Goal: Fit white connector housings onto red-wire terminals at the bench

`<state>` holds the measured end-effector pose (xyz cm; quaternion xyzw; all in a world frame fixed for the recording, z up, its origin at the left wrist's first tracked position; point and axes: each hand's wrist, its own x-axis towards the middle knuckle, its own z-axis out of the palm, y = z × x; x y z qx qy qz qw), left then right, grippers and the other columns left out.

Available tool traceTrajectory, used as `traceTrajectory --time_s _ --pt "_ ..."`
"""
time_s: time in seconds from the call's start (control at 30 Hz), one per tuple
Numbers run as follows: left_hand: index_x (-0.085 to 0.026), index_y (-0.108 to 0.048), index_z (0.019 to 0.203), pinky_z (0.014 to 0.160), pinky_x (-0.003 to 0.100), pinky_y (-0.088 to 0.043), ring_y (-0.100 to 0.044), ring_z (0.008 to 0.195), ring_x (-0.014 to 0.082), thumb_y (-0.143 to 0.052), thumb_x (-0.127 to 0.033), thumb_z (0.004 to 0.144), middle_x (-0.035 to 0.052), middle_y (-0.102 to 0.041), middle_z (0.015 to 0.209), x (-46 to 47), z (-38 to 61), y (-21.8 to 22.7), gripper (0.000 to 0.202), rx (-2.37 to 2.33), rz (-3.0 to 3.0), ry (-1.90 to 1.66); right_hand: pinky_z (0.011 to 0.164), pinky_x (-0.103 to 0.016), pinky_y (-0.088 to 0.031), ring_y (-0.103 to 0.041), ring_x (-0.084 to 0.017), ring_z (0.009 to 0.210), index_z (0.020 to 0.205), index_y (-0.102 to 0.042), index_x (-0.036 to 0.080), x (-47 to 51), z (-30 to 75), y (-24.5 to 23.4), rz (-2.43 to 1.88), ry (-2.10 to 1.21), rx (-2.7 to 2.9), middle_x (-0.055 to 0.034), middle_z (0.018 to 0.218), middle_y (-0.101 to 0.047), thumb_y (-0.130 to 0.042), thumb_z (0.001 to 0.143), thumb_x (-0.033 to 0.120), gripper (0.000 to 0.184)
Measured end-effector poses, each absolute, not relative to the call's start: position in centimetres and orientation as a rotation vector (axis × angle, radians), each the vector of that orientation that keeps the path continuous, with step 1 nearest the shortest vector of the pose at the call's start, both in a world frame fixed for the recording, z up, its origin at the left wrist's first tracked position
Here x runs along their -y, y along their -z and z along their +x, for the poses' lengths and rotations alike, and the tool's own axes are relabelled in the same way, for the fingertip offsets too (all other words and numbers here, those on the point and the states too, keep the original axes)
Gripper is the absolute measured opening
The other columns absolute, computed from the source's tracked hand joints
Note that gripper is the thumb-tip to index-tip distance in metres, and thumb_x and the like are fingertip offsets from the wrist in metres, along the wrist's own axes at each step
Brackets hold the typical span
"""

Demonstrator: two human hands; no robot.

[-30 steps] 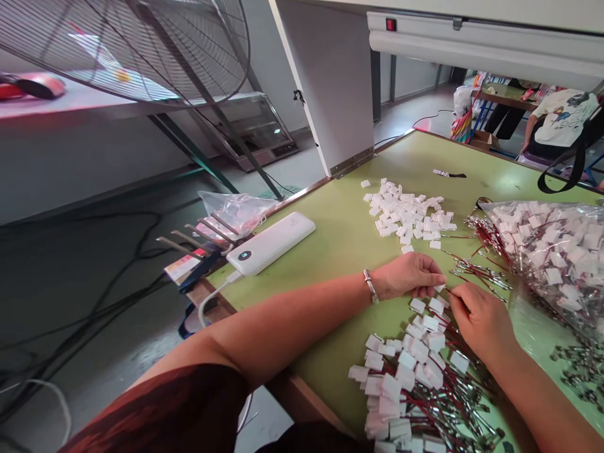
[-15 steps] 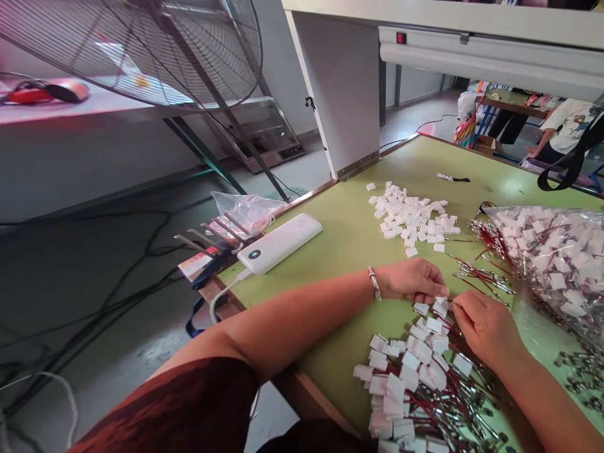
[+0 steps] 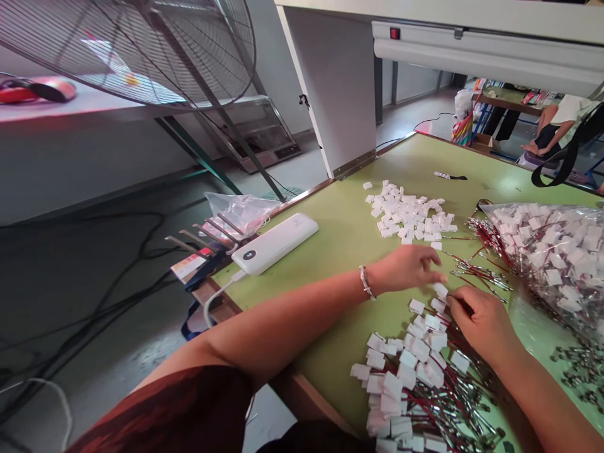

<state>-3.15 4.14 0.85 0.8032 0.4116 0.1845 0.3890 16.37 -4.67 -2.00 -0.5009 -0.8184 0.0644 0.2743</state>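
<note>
- White block (image 3: pixel 440 290): small, squarish, tilted, at the wired heap's (image 3: pixel 419 350) far end.
- Wired heap: white blocks (image 3: pixel 392 385) with dark red leads (image 3: pixel 426 406), jumbled.
- Loose leads (image 3: pixel 479 272): red, metal-tipped, lying crossed farther off.

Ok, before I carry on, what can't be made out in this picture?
All in the head view:
- Left hand: fingertips blurred.
- Right hand: its own fingers hide what, if anything, they pinch.
- White connector between the hands: its slots are too small to see.
- Near pile: cut off by the bottom edge.
- Clear bag: cut off by the right edge.
</note>
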Motion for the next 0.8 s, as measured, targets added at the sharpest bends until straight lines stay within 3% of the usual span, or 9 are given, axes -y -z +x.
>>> traceTrajectory --time_s 0.13,0.23,0.33,0.47,0.57,0.67,0.8 --pt "-0.014 -0.067 0.099 0.078 0.034 -0.048 -0.061 0.089 0.0227 -0.06 -0.035 0.088 0.0108 -0.063 0.1 -6.2 -4.9 -0.7 0.025 -1.515 2.371 -0.439 0.063 -0.027 -0.046 -0.06 -0.014 0.064 0.089 -0.065 0.02 4.5 17.1 1.2 -1.265 -0.343 2.195 -0.0015 0.074 -0.067 -0.051 0.089 0.026 0.015" --pt "-0.015 -0.068 0.096 0.078 0.032 -0.049 -0.061 0.089 0.0219 -0.06 -0.025 0.086 0.0087 -0.063 0.097 -6.8 -5.1 0.4 0.016 -1.457 2.41 -0.33 0.066 -0.03 -0.046 -0.062 -0.017 0.071 0.091 -0.066 0.02 3.2 19.0 1.4 -1.495 -0.054 2.07 -0.0046 0.082 -0.07 -0.049 0.09 0.027 0.018" --pt "-0.015 -0.068 0.097 0.078 0.031 -0.048 -0.061 0.089 0.0211 -0.06 -0.022 0.085 0.0082 -0.063 0.096 -6.9 -4.8 1.4 0.016 -1.407 2.404 -0.367 0.058 -0.031 -0.041 -0.061 -0.021 0.074 0.093 -0.065 0.02 1.7 20.8 2.0 -1.874 0.233 1.99 -0.0068 0.089 -0.068 -0.053 0.088 0.028 0.015" --pt "-0.016 -0.068 0.105 0.079 0.031 -0.048 -0.06 0.089 0.0211 -0.061 -0.02 0.081 0.0078 -0.061 0.093 -6.9 -4.6 1.9 0.026 -1.298 2.384 -0.42 0.05 -0.029 -0.032 -0.059 -0.019 0.07 0.087 -0.065 0.023 1.0 21.1 2.8 -2.079 0.298 2.09 -0.0056 0.09 -0.065 -0.053 0.089 0.028 0.013" --pt "-0.017 -0.07 0.104 0.081 0.034 -0.049 -0.059 0.09 0.0221 -0.059 -0.019 0.081 0.0083 -0.061 0.091 -6.9 -4.7 2.0 0.026 -1.24 2.382 -0.455 0.051 -0.029 -0.033 -0.058 -0.019 0.07 0.083 -0.063 0.021 1.0 21.0 3.0 -2.014 0.317 2.073 -0.006 0.089 -0.064 -0.051 0.089 0.026 0.014" --pt "-0.017 -0.071 0.091 0.08 0.033 -0.049 -0.06 0.085 0.0196 -0.061 -0.015 0.076 0.0061 -0.061 0.087 -6.8 -4.6 1.8 0.018 -1.228 2.301 -0.569 0.056 -0.029 -0.038 -0.06 -0.02 0.072 0.085 -0.06 0.019 1.4 20.8 2.7 -1.802 0.324 2.018 -0.0078 0.087 -0.065 -0.047 0.09 0.027 0.016" --pt "-0.015 -0.061 0.078 0.065 0.027 -0.05 -0.061 0.066 0.0129 -0.066 -0.015 0.074 0.0008 -0.063 0.07 -6.2 -4.1 1.2 0.007 -1.15 1.755 -0.655 0.055 -0.028 -0.038 -0.058 -0.017 0.058 0.084 -0.057 0.02 2.4 19.5 1.7 -1.649 0.145 1.953 -0.0032 0.07 -0.066 -0.048 0.088 0.03 0.014"
